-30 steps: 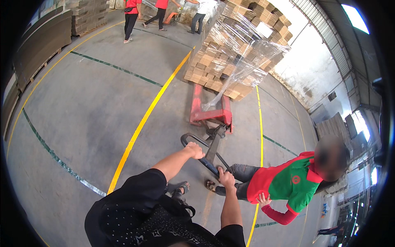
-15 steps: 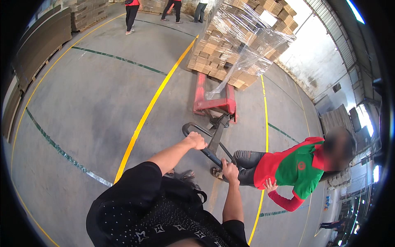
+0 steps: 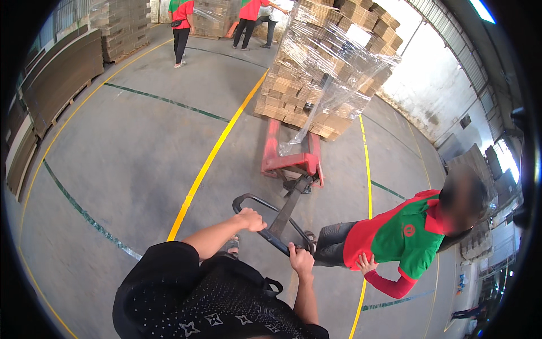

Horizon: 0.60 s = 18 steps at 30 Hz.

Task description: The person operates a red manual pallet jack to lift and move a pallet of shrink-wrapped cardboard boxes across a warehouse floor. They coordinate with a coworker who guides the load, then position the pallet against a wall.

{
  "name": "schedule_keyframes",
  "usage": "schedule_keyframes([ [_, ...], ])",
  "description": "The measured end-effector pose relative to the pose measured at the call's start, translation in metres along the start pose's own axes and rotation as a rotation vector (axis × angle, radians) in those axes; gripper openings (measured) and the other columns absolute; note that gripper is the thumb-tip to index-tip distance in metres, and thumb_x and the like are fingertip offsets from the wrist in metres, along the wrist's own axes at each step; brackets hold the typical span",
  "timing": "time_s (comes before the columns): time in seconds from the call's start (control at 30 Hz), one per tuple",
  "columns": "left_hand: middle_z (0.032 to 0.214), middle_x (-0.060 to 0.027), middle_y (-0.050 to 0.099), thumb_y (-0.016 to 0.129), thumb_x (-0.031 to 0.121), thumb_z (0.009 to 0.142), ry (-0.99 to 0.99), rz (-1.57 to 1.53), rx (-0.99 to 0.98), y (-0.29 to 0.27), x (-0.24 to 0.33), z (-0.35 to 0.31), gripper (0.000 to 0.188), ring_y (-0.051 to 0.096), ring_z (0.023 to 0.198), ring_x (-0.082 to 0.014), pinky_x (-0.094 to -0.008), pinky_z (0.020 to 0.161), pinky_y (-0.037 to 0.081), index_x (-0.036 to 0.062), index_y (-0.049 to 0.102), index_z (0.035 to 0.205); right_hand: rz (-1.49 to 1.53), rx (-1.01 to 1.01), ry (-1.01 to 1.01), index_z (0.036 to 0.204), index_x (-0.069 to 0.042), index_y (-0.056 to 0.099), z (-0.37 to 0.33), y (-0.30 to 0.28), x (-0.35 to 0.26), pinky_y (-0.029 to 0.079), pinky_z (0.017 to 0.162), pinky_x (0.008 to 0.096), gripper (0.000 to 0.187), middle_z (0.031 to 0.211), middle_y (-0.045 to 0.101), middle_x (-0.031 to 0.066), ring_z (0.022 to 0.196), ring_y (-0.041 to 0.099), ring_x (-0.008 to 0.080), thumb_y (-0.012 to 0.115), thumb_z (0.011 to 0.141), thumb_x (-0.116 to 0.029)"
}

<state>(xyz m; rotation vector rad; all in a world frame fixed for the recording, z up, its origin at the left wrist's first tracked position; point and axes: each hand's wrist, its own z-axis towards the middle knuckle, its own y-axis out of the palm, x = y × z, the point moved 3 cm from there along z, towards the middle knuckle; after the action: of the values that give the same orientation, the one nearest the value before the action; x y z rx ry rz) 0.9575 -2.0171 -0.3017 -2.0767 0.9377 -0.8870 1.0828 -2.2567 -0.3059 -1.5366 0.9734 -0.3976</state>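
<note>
Two hands on a pallet jack (image 3: 309, 162) handle (image 3: 275, 239), big pile of cardboard (image 3: 285, 93) out front

So here's my view looking down. Both my hands are closed around the black looped handle, on the near bar. My left hand (image 3: 250, 220) has it left of the shaft (image 3: 288, 210), knuckles up, and my right hand (image 3: 301, 259) grips further along to the right, with the thumb up by the bar. Can't really see how tight either grip is.

The jack itself is red and scuffed, straight ahead of me, and its forks run in under the bottom of the pile. That's loads of flattened brown cardboard in stacked bundles, with shiny clear wrap (image 3: 320, 107) around it, pretty loose and bunched on the near side. There's a white sheet (image 3: 358, 35) up near the top too.

The whole rig sits on grey concrete between two yellow floor lines, one to the left (image 3: 217, 148) and one to the right (image 3: 370, 186). A co-worker (image 3: 389, 237) in a red and green shirt is standing just off to my right, one hand at the waist. A few more people (image 3: 181, 34) are way off at the far end, and tall brown boards (image 3: 65, 79) are stacked along the left side.
</note>
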Motion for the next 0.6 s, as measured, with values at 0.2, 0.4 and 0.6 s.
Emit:
schedule_keyframes([
  [0.2, 0.128, -0.0174, 0.065, 0.053, 0.043, 0.091, 0.061, -0.121, -0.154, -0.006, -0.014, 0.015, 0.049, 0.058, 0.124, -0.0371, -0.0493, 0.104, 0.044, 0.0134, 0.067, 0.128, 0.079, 0.151, -0.056, 0.075, -0.008, 0.076, -0.009, 0.002, 0.007, 0.054, 0.07, 0.0501, 0.058, 0.07, 0.068, 0.0222, 0.072, 0.069, 0.0424, 0.053, 0.092, -0.06],
  [0.4, 0.152, -0.0128, 0.044, 0.063, 0.044, 0.085, -0.378, -0.134, 0.111, 0.004, -0.061, 0.033, 0.057, 0.041, 0.14, -0.0335, -0.0472, 0.114, 0.035, 0.0165, 0.058, 0.136, 0.139, 0.199, -0.033, 0.072, -0.01, 0.074, -0.014, 0.003, 0.022, 0.054, 0.067, 0.0489, 0.052, 0.067, 0.068, 0.0205, 0.067, 0.068, 0.0409, 0.061, 0.087, -0.058],
  [0.6, 0.151, -0.0147, 0.044, 0.062, 0.041, 0.086, -0.444, -0.223, 0.049, 0.003, -0.051, 0.04, 0.064, 0.047, 0.137, -0.0346, -0.0466, 0.11, 0.043, 0.0176, 0.047, 0.145, 0.165, 0.236, -0.036, 0.071, -0.01, 0.073, -0.009, -0.008, 0.028, 0.054, 0.066, 0.0487, 0.047, 0.065, 0.067, 0.0195, 0.066, 0.068, 0.0403, 0.064, 0.085, -0.054],
])
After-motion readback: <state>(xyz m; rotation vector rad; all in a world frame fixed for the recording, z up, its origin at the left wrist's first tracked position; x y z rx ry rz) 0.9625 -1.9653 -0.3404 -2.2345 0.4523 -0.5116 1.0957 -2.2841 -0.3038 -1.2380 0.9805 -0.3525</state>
